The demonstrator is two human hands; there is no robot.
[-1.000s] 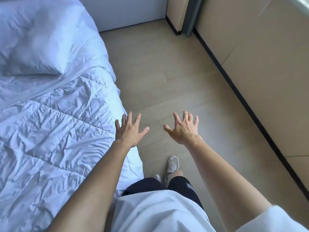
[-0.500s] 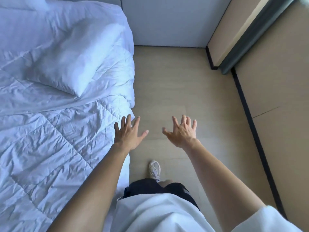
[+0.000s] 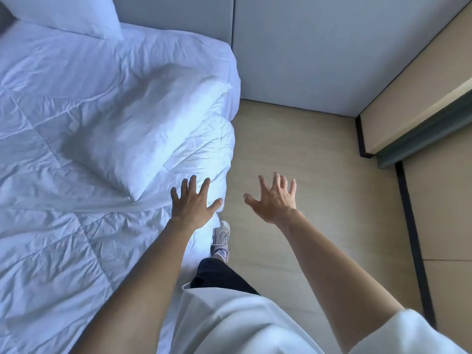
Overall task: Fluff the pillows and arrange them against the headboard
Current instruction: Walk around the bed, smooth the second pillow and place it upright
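Both hands stretch out ahead on bare arms and hold nothing in the head view. We find the left hand (image 3: 192,203) palm down, its fingers straight and fanned wide with the thumb out to the side, over the right edge of the duvet (image 3: 51,238). It sits just short of the near corner of a pillow, and we cannot tell whether the palm touches the cloth. The right hand (image 3: 274,200) hangs level with it over the pale floor (image 3: 293,139), apart from the bed, its fingers spread too but lightly bent at the knuckles, thumb pointing toward the left hand. We count two hands, both loose and apart. We count two white pillows. The near pillow (image 3: 143,129) lies flat and slantwise on the duvet by the bed's right edge, clear of the headboard (image 3: 178,16). The far pillow (image 3: 66,14) shows only partly at the top left corner, up at the head of the bed, and we cannot say whether it leans on the headboard. One pale shoe (image 3: 221,237) shows on the floor beside the bed, and one white sleeve (image 3: 408,333) covers the right upper arm.
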